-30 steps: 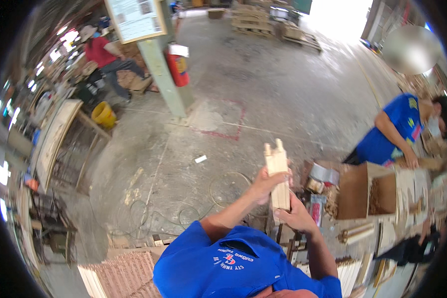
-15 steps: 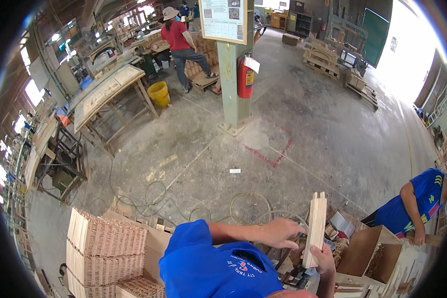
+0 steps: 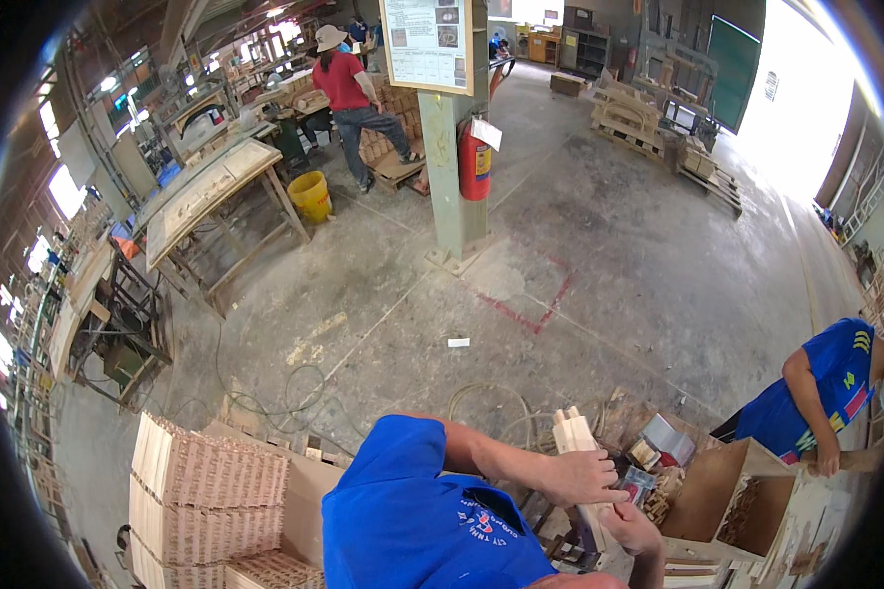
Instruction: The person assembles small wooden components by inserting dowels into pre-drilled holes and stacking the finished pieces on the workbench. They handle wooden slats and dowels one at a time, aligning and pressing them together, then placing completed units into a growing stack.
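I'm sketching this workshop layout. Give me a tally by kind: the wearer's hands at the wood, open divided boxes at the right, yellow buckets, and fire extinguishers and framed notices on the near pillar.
Left hand and right hand at the wood: 2
Divided box: 1
Yellow bucket: 1
Fire extinguisher: 1
Framed notice: 1
Total: 6

A stack of wooden pieces (image 3: pixel 211 481) is placed at the left and a box (image 3: pixel 702 506) at the right; wood scraps (image 3: pixel 745 510) are held in one compartment. Between stack and box, a wooden bar (image 3: pixel 572 432) is crossed by the left hand (image 3: pixel 581 476), with the right hand (image 3: pixel 635 527) set nearer the box. Farther ahead, a fire extinguisher (image 3: pixel 475 162) is hung on a post (image 3: pixel 446 182); a bucket (image 3: pixel 310 198) is placed to its left.
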{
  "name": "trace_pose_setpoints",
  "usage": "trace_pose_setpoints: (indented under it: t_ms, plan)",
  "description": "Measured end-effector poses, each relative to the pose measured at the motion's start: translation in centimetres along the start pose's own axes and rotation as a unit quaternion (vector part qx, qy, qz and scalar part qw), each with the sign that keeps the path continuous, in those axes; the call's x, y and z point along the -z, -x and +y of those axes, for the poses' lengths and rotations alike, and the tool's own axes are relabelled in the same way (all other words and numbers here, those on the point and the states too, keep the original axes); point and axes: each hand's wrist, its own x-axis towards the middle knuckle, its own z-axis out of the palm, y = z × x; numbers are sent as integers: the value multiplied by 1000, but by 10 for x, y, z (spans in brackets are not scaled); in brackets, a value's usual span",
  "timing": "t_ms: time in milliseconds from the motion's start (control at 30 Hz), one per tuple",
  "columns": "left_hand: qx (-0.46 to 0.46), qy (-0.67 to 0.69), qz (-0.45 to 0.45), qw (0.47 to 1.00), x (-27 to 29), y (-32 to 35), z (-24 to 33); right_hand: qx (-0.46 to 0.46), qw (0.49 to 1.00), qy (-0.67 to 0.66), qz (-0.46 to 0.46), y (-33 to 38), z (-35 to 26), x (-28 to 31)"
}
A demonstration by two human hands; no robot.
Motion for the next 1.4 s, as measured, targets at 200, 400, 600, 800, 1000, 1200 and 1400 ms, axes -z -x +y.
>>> trace_pose_setpoints:
  t_ms: [200,400,600,800,1000,1200,1400]
  plan:
    - [218,157,21,963,28,28,-25,143,805,305,487,60,49,147]
    - [376,284,140,871,50,62,-38,-65,650,417,632,101,111,249]
    - [399,244,166,868,45,63,-49,-202,812,278,472,52,117,252]
    - [400,251,135,871,41,55,-46,-190,811,266,485,49,109,233]
    - [400,268,159,862,26,60,-54,-174,812,257,495,54,105,218]
    - [402,266,164,860,29,62,-59,-149,810,239,515,59,106,208]
    - [394,243,197,864,29,72,-69,-45,808,170,563,43,96,215]
